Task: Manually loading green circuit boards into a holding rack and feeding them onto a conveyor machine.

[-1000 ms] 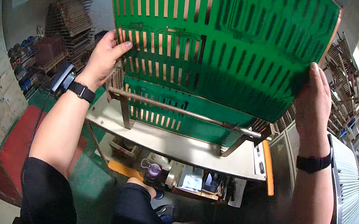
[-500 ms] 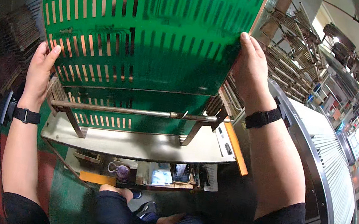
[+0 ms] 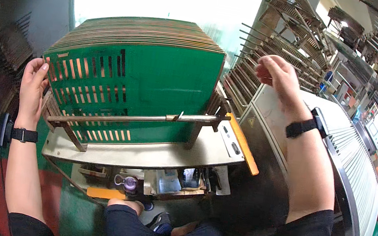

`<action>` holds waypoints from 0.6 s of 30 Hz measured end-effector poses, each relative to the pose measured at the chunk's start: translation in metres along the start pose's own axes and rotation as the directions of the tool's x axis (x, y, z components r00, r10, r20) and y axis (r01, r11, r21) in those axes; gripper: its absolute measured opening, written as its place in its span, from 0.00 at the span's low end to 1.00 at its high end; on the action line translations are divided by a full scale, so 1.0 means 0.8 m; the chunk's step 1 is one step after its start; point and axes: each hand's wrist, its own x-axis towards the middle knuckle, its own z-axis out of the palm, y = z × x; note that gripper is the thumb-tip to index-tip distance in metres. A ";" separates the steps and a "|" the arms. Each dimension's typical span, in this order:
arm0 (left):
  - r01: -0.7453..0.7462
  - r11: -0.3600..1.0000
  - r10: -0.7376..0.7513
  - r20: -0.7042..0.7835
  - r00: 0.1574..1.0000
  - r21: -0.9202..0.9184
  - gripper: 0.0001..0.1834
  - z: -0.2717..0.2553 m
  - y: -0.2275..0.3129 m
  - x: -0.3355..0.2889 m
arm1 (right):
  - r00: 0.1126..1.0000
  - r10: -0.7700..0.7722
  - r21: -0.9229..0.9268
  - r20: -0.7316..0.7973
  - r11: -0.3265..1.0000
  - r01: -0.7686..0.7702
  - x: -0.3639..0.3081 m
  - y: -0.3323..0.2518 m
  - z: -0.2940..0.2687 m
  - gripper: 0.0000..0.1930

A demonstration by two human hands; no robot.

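A row of green circuit boards (image 3: pixel 171 73) with rows of copper strips on the left part of the front one stands upright in a metal rack. The rack's round bar (image 3: pixel 148 123) crosses low in front of the front board. At that board's upper left corner, my left hand (image 3: pixel 32 91) has its thumb and fingers closed at the edge. My right hand (image 3: pixel 280 80) is raised in the air beyond the boards' right side, apart from them. Its fingers are loosely bent and apart, with nothing seen in them.
The rack rests on a pale bench top (image 3: pixel 168 156). A shelf below holds a purple-lidded bottle (image 3: pixel 129 184) and papers. An orange strip (image 3: pixel 244 146) juts from the bench's right end. A machine with white rollers (image 3: pixel 354 164) stands to the right. Metal racks (image 3: pixel 279 48) stand behind.
The front board has come down from a raised position into the rack with the others. My right hand has let go of its edge and moved right; my left hand has moved lower.
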 end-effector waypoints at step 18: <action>-0.429 0.619 0.523 0.063 0.850 0.658 0.26 0.046 0.022 -0.028 | 0.924 0.327 -0.965 -0.201 0.096 -0.244 -0.128 0.027 -0.190 0.37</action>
